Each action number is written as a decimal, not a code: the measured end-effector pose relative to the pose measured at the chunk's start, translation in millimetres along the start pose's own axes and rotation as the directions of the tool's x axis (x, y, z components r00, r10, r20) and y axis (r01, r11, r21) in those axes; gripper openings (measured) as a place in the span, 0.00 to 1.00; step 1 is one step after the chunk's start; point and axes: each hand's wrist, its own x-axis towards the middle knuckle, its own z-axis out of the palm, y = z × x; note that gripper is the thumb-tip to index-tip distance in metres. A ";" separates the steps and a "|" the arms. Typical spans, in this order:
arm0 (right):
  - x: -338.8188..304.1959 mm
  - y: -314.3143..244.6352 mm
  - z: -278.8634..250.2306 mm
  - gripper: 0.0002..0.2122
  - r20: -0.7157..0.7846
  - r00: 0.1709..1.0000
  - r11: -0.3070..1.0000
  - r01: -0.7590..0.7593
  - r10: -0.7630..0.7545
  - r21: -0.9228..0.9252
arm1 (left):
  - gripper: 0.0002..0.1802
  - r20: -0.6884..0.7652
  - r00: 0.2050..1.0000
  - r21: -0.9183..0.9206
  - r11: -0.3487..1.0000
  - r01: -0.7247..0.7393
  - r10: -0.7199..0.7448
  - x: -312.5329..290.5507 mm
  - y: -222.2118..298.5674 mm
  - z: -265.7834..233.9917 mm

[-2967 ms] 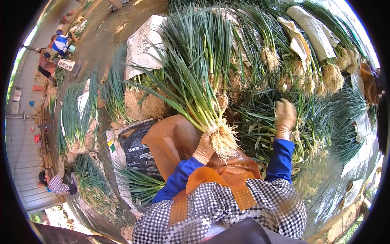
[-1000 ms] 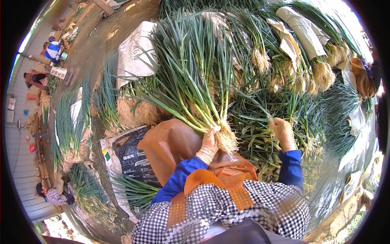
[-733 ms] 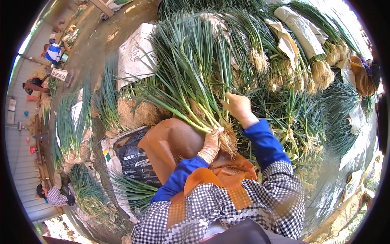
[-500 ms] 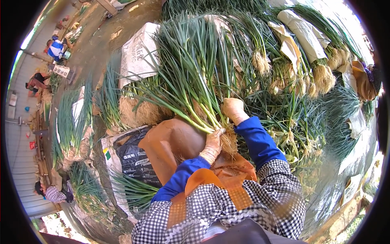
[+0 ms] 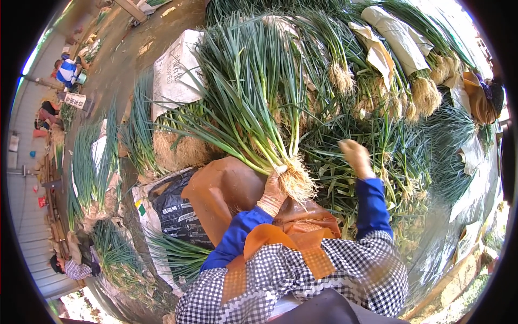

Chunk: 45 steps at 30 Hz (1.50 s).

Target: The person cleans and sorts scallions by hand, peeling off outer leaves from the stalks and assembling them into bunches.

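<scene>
A bunch of green onions (image 5: pixel 268 141) rests across my lap, its long leaves fanning out away from me. My left hand (image 5: pixel 274 190) is closed round the pale stem ends, just beside the hanging root tuft (image 5: pixel 298 180). Apart from the bunch, my right hand (image 5: pixel 356 157) is over a heap of loose greens (image 5: pixel 372 141) on the right. Its fingers are smeared by motion, and whether they hold anything does not show. An orange-brown apron (image 5: pixel 208 189) covers my knees under the bunch.
More bundled green onions with roots lie at the far side, some under a white sack (image 5: pixel 178 73) and rolled pale wrapping (image 5: pixel 396 40). A dark printed bag (image 5: pixel 178 208) lies left of my knees. Several people work at the far left, one in blue and white (image 5: pixel 68 73).
My right hand has left the bunch and swung right, over the loose greens. My left hand has kept its hold, and the root tuft shows more fully.
</scene>
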 end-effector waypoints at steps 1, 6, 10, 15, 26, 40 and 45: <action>2.5 -34.5 31.6 0.16 0.215 0.976 0.904 -0.101 0.010 0.415 | 0.26 -0.008 1.000 0.003 1.000 -0.005 0.005 -4.5 0.7 -1.4; 31.9 -75.9 139.1 0.16 0.243 0.899 0.278 -0.145 -0.365 0.950 | 0.19 -0.074 0.997 0.016 1.000 -0.008 0.009 0.4 -2.9 10.3; 9.1 -48.4 165.9 0.12 0.296 0.891 0.278 -0.205 -0.343 0.939 | 0.20 -0.114 0.992 0.028 0.999 -0.046 0.048 -0.4 -2.2 -0.1; -63.2 -26.3 79.2 0.17 0.573 0.736 0.703 -0.189 -0.360 0.685 | 0.24 -0.052 0.996 0.040 0.997 -0.064 0.066 -5.0 4.2 -1.6; -10.2 -62.4 90.8 0.15 0.014 0.834 0.723 0.470 -0.552 0.506 | 0.25 -0.035 0.998 0.011 0.999 -0.050 0.051 -5.0 10.8 11.8; -46.9 9.0 -15.2 0.13 0.768 0.637 0.757 0.469 0.067 -0.455 | 0.19 0.012 0.999 0.036 0.998 -0.043 0.043 -8.7 22.9 18.5; -51.7 -76.4 33.0 0.19 0.408 0.880 0.797 -0.058 -0.244 0.602 | 0.21 0.020 0.999 0.067 0.997 0.028 -0.030 -14.3 29.4 14.7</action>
